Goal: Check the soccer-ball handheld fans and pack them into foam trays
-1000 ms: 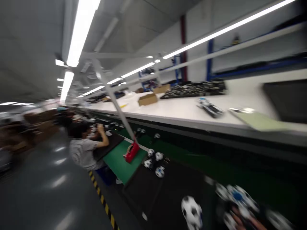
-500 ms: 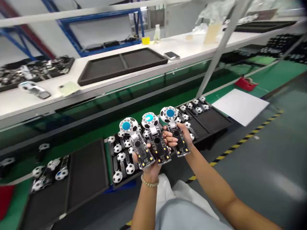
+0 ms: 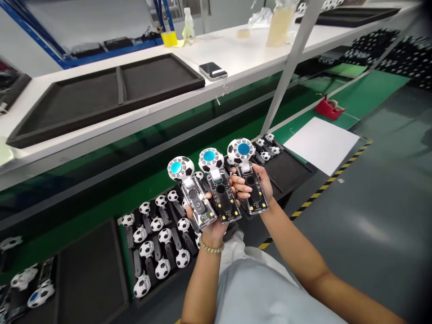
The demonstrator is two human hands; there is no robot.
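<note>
My left hand is closed around two small handheld fans with football-patterned heads and clear bodies showing black circuit boards: the left fan and the middle fan, side by side. A third fan of the same kind, the right fan, is gripped in my right hand, its fingers reaching toward the middle fan. All three heads point up and away from me, each with a blue disc at its centre. Below and behind them, a black tray holds rows of similar football-headed fans, partly hidden by my hands.
A black divided tray and a phone lie on the white shelf. At right are a white sheet, a red tape dispenser and a slanting metal post. Another tray with fans sits lower left.
The view has swung rightward and closer, so the shelf and trays shift left in the picture. Both hands keep the same three fans, with the right fan a little farther right.
</note>
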